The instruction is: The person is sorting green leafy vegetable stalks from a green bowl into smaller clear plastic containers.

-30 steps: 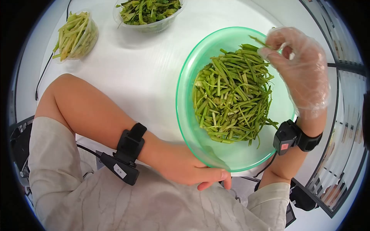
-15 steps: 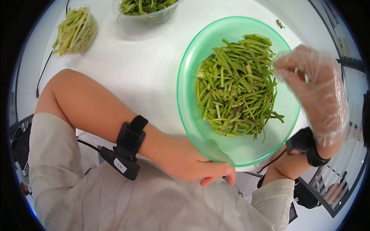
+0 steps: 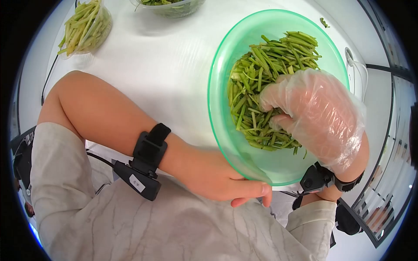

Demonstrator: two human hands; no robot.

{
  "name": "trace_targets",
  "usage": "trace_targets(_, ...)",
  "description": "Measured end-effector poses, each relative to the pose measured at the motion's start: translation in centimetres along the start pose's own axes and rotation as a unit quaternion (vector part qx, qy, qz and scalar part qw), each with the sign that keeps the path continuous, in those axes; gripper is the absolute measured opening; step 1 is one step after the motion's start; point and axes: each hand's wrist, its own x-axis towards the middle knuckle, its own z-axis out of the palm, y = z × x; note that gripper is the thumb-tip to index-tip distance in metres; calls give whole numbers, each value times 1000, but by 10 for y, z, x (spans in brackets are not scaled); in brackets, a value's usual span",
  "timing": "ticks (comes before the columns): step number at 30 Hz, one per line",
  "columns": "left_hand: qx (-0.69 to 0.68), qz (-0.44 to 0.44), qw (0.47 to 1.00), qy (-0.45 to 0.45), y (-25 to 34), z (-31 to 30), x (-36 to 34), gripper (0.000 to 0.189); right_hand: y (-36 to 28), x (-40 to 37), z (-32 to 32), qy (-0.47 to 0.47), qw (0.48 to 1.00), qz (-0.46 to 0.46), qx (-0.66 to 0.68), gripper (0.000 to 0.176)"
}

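A translucent green bowl [image 3: 216, 78] holds a heap of cut green vegetable stems [image 3: 248, 87]. My right hand [image 3: 318, 113], in a clear plastic glove, reaches into the bowl from the right. Its thumb and fingers curl into the heap with stems between them; some fingertips are buried. My left hand [image 3: 217, 178], bare, is at the bowl's near side, under the rim. The thumb lies along the outside just below the rim, and the other fingers bend down, partly hidden behind the bowl and the thumb.
A clear tub of pale stems [image 3: 89, 28] stands at the upper left of the white table [image 3: 165, 65]. Another clear container [image 3: 178, 9], with leafy greens, is at the top edge. A leaf scrap [image 3: 324, 22] and a white cable [image 3: 359, 65] lie right of the bowl.
My right hand has moved from beyond the bowl's right rim, fingers pinched, down and left into the stems. My left hand stays at the rim. The view has shifted slightly.
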Motion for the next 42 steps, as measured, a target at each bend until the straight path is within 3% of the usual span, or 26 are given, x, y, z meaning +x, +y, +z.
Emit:
trace_targets(7,0,-2,1000,-1,-1,0,0,34,19,-17,-7,61,997,-40,-26,17)
trace_targets(11,-2,-10,1000,-11,0,-1,0,36,34,-27,-29,146,982,42,112,13)
trace_targets(13,-5,-22,1000,-20,1,-1,1,37,43,-23,-34,212,965,97,123,9)
trace_targets(16,6,-34,999,-17,4,-1,-1,38,62,-11,-24,284,942,105,145,7)
trace_targets(24,16,-27,999,-19,4,-2,-1,38,76,8,-15,304,943,112,77,10)
trace_targets(27,10,-26,999,-20,3,-2,-1,38,65,3,-22,272,952,135,44,11)
trace_targets(30,8,-32,999,-22,3,-2,-1,38,65,-1,-20,293,951,81,62,11)
trace_targets(33,9,-35,999,-25,4,-2,-2,38,67,3,-19,257,961,77,61,10)
trace_targets(36,1,-31,999,-27,2,-2,-1,39,72,6,-16,236,960,129,76,8)
trace_targets(42,-2,-43,999,-29,5,-2,-2,43,71,12,-12,246,966,46,63,7)
